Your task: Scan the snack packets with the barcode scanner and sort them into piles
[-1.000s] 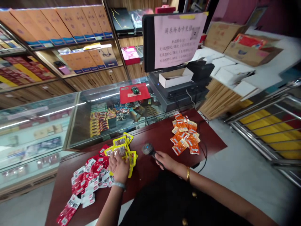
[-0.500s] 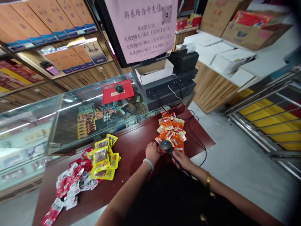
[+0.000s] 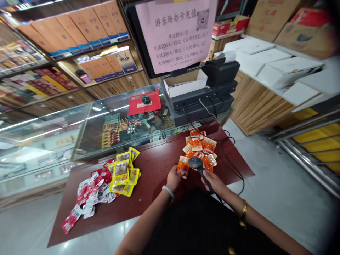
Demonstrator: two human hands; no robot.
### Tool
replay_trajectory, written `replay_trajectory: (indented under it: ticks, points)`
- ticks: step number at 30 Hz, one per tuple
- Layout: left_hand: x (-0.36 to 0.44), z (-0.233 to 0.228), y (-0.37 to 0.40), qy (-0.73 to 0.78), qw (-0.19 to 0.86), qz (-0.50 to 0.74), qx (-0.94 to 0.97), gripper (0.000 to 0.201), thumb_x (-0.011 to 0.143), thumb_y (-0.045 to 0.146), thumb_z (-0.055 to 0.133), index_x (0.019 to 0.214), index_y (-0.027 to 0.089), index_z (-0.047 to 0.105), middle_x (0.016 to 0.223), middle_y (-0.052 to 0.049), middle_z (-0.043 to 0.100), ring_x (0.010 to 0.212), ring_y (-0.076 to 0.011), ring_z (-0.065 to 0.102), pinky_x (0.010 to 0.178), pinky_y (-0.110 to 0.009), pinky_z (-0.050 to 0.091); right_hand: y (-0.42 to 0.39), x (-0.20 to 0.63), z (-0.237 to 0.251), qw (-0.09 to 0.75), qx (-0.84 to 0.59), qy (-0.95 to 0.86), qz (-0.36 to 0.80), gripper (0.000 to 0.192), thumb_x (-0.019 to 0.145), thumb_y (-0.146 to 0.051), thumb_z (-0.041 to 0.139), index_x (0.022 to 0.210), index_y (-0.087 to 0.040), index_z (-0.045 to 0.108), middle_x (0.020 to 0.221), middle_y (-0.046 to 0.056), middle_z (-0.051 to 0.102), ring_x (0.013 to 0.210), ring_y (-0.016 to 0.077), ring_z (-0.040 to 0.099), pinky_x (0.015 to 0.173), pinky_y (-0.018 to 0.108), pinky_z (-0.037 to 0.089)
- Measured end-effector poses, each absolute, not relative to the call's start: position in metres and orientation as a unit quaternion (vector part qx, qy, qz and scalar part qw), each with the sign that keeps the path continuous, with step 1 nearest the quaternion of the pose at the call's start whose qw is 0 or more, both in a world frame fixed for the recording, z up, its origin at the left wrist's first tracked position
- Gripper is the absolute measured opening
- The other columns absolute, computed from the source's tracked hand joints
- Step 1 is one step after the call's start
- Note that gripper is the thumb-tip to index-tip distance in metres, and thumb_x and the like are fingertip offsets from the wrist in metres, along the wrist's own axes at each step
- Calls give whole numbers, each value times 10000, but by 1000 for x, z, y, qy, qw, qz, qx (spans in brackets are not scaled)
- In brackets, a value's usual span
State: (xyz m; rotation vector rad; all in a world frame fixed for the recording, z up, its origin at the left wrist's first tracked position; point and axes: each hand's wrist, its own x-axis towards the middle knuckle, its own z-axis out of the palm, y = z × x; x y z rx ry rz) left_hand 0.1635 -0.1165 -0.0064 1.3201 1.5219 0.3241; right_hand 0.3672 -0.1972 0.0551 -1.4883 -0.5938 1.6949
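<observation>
My left hand (image 3: 174, 179) has its fingers closed on the lower edge of an orange snack packet (image 3: 183, 165), at the near left side of a pile of similar orange packets (image 3: 196, 142). A black barcode scanner (image 3: 196, 163) is gripped by its handle in my right hand (image 3: 216, 184). The scanner's head is just right of the held packet and hides part of the pile. Further left on the dark red table (image 3: 156, 159) lie yellow snack packets (image 3: 121, 173), partly over a heap of red and white packets (image 3: 91, 191).
Behind the table stands a glass display counter (image 3: 92, 141) with a red mat (image 3: 156, 101) and a mouse (image 3: 146, 99). A monitor with a pink sign (image 3: 183, 46) rises above a cash drawer (image 3: 204, 106). Black cables (image 3: 233, 166) trail over the table's right side.
The view has turned slightly left. My left hand now shows an orange packet in its fingers, apart from the scanner head, where before the two were close together.
</observation>
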Motion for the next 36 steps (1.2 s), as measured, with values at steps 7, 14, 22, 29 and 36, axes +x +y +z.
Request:
replay_trajectory:
  ticks: [7,14,22,29,36]
  points:
    - [137,-20,-116,637,567,295,431,273,755,177,653,1021,175,590,1000,-61,733,880,-163,689,823,-274,517,-156,337,57,351,-546,-322,690,526,775,-742,517,798,-219,472,597,-72,523,360,67,418,379,214,298]
    - [125,-26,-108,644,538,336,428,247,703,223,705,930,167,624,900,-48,726,820,-172,667,790,-285,507,-124,313,55,321,-503,-381,706,512,810,-725,479,780,-214,466,593,-75,492,376,60,397,389,208,312]
    - [86,-24,-93,672,537,425,282,336,651,235,751,946,159,609,843,-53,721,714,-161,659,701,-278,515,-98,278,53,283,-476,-430,713,466,847,-678,449,856,-216,507,586,-74,494,376,69,407,388,213,330]
    - [12,9,-56,755,371,386,378,287,714,128,647,999,151,624,920,-90,720,858,-201,682,798,-309,525,-74,215,55,258,-429,-459,734,507,836,-689,460,955,-206,556,584,-80,487,345,65,404,339,205,292]
    - [20,13,-61,793,159,273,521,532,737,144,631,1258,125,525,1253,-190,566,1219,-305,515,1027,-452,412,-83,225,62,271,-444,-435,734,537,817,-717,466,950,-203,543,572,-86,492,324,59,401,331,203,288]
